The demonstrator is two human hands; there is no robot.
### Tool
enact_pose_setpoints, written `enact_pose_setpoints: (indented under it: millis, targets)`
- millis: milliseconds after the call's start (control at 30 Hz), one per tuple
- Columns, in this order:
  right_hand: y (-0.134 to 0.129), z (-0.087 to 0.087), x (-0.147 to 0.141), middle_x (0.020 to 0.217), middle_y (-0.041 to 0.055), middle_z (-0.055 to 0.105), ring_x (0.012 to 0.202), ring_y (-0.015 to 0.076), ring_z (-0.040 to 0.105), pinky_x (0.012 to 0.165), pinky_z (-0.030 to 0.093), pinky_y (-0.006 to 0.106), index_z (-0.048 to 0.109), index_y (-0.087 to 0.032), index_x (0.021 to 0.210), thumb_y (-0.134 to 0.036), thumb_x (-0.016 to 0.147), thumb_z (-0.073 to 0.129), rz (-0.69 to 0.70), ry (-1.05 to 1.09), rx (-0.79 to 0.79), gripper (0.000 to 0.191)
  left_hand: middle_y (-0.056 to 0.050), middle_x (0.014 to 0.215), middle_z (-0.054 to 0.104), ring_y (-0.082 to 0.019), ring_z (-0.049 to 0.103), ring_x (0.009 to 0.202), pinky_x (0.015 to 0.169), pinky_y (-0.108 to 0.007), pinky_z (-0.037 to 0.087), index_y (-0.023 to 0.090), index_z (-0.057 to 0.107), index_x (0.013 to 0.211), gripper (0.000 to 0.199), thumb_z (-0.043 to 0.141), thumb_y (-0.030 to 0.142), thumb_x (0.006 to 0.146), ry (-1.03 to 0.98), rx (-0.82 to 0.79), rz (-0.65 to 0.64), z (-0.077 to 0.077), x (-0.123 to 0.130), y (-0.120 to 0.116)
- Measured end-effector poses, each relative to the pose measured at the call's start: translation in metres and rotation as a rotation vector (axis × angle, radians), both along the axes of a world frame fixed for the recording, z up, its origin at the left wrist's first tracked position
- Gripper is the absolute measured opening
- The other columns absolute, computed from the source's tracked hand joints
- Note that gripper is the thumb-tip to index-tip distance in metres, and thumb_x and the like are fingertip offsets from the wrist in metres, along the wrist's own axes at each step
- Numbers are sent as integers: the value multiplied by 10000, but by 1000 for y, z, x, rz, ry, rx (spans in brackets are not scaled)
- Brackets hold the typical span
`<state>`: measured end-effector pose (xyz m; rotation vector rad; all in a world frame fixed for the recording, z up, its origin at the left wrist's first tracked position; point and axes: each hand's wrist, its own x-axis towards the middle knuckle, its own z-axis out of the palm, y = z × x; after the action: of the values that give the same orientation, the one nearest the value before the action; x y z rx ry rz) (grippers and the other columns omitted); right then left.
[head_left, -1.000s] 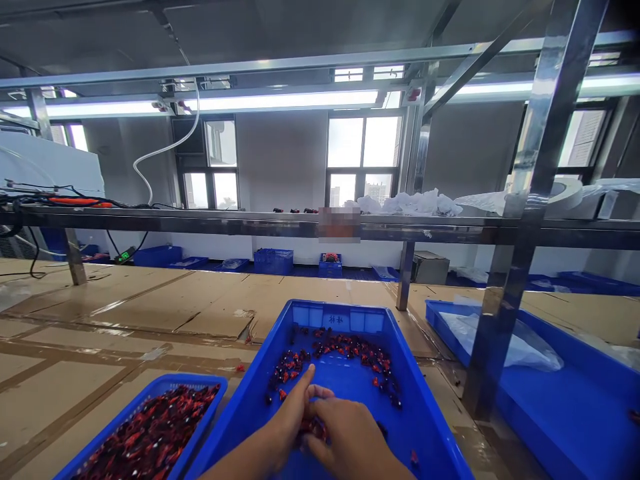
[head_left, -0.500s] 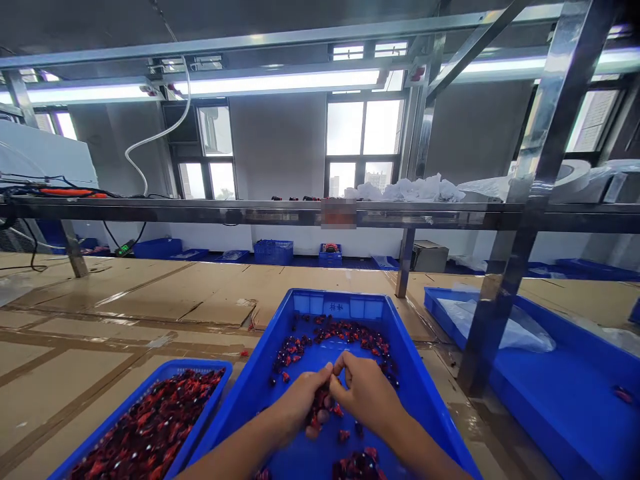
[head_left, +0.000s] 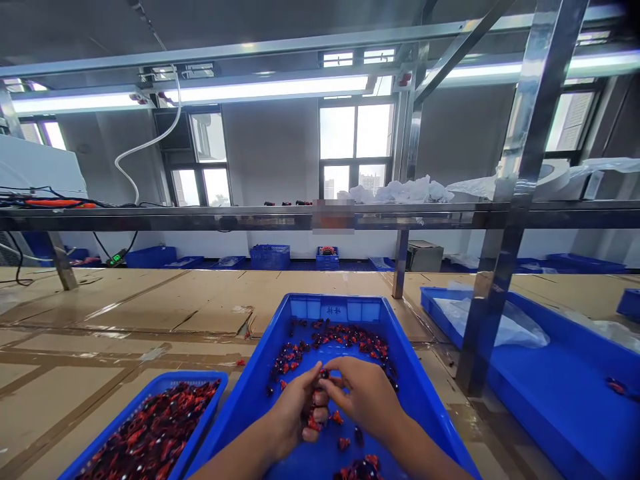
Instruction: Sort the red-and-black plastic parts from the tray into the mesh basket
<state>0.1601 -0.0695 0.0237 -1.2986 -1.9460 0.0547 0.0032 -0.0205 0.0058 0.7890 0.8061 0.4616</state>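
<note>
A blue plastic tray (head_left: pixel 333 308) lies directly before me, with a loose arc of small red-and-dark parts (head_left: pixel 340 340) along its far side and a small heap (head_left: pixel 360 469) at its near edge. My left hand (head_left: pixel 297 410) is curled around several of these parts. My right hand (head_left: pixel 363 395) comes in from the right, its fingertips pinching a small dark part (head_left: pixel 325 374) just above my left hand. A few loose parts (head_left: pixel 343 443) lie on the tray floor beneath my hands.
A blue basket (head_left: pixel 170 377) packed with similar parts stands at lower left. To the right, a blue tray (head_left: pixel 540 380) holds a plastic sheet, beside a steel rack upright (head_left: pixel 505 267). Cardboard covers the bench. A steel shelf carries plastic bags and tape.
My hands have drawn closer and now meet over the middle of the tray, with parts gathered in my left hand. The view has shifted slightly.
</note>
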Motion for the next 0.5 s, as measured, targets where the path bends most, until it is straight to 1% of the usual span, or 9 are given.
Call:
enact_pose_setpoints:
  millis: [67,133,167,233,300,333,400,467,500]
  targets:
    - [-2,0,-1,856,16,713,761,163,653,692,437,245,666,-234,969,-282,861,578,14,3,46,147,60,604,372,-58,356,437,368,-164,109,186,531,799,316,596,490,738,-1,-3,23,-4,1,1]
    - [-3,1,-3,754,6,670,691,149,614,667,427,241,671,-225,946,-286,844,582,30,61,62,148,59,611,403,-53,375,442,369,-153,111,190,548,868,287,627,423,721,6,26,78,-7,2,1]
    - [-3,1,-3,678,-8,621,639,138,574,636,417,236,674,-219,909,-294,817,605,48,164,30,137,59,620,422,-46,378,442,369,-147,108,195,554,918,300,655,386,710,8,46,101,-6,2,1]
    - [0,0,-2,549,-44,472,522,113,460,531,383,218,642,-201,785,-348,789,604,98,492,-104,151,38,707,518,-32,383,441,366,-138,108,213,553,1037,393,703,350,701,4,76,118,-3,2,-1]
    - [5,-3,1,520,-65,358,434,97,348,404,315,202,549,-200,704,-446,839,464,148,793,-253,294,-30,921,611,-14,391,451,359,-130,122,219,541,1129,480,723,385,716,-7,107,101,1,1,-4]
    - [8,-4,4,534,-64,350,408,96,319,354,277,198,511,-205,710,-472,867,360,163,876,-305,345,-69,1031,616,-6,387,455,356,-127,129,211,541,1150,505,720,422,728,-12,120,86,4,0,-5]
    - [14,-7,8,603,-44,413,391,98,326,298,227,197,492,-206,792,-467,884,234,170,906,-350,378,-115,1157,589,6,367,458,349,-122,137,192,547,1164,538,705,487,742,-15,149,62,7,-1,-6]
    - [18,-8,11,638,-35,458,387,93,332,295,216,197,516,-195,845,-453,861,310,170,899,-377,331,-115,1165,584,9,339,454,344,-122,140,189,557,1157,558,689,539,742,-11,163,65,7,-2,-6]
    - [18,-7,11,619,-41,461,386,87,324,311,227,197,540,-189,832,-441,842,380,169,883,-381,299,-105,1143,588,8,331,453,344,-122,142,194,562,1149,568,678,569,738,-9,168,74,7,-2,-6]
